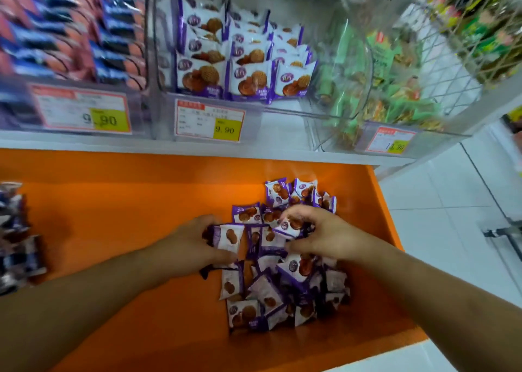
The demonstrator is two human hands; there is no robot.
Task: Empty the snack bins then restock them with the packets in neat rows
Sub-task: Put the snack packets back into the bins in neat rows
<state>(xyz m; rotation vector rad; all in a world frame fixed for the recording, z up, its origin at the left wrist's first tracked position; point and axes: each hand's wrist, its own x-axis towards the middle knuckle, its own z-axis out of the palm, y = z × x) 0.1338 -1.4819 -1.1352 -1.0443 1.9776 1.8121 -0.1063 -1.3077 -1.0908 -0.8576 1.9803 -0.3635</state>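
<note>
Two bare forearms reached in from the bottom edge toward a loose heap of purple and white biscuit packets on an orange table. On the left side of the heap, the left hand had its fingers curled round a small stack of packets held on edge. At the top of the heap, the right hand pinched one packet between thumb and fingers.

Behind the table, a white shelf carried a row of clear plastic bins. Only the back of the middle bin was stocked, with the same purple packets standing upright in three neat rows; the front stood bare, so restocking looked well under way but unfinished. Dark blue and pink packets filled the left bin, and green ones the right bin. Each bin had a price label on its front.

Packets gathered from the jumbled heap faced different ways, so a handful could go into the bin crooked and spoil the rows. Glossy wrappers held on edge could also slip from the left hand's stack. Setting new packets against the standing rows could tip them forward.

At the table's left edge lay another pile of dark packets, blurred. To the right were white floor tiles and a wire rack of goods.
</note>
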